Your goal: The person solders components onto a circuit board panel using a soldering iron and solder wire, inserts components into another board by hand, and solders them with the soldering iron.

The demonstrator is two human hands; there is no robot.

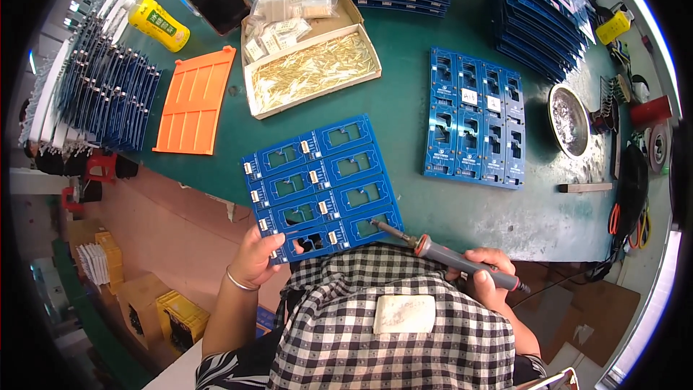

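Observation:
My left hand [254,256] grips a blue circuit board panel [289,201] by its lower left corner, thumb on top. The panel has two columns of units with cut-out windows and small white connectors, and it tilts over the table's near edge. A thin grey strand crosses the panel beside my left thumb; I cannot tell what it is. My right hand [493,274] is wrapped round the grey handle of a soldering iron [455,256]. The iron's tip meets the panel's lower right unit, or hovers just above it.
Beyond the panel lies an open box of brass-coloured pins [310,72], with an orange tray [195,101] at left. Another blue panel [447,141] lies right, near a metal bowl [568,121]. Board stacks [538,22] stand behind. A yellow bottle [159,23] is at far left.

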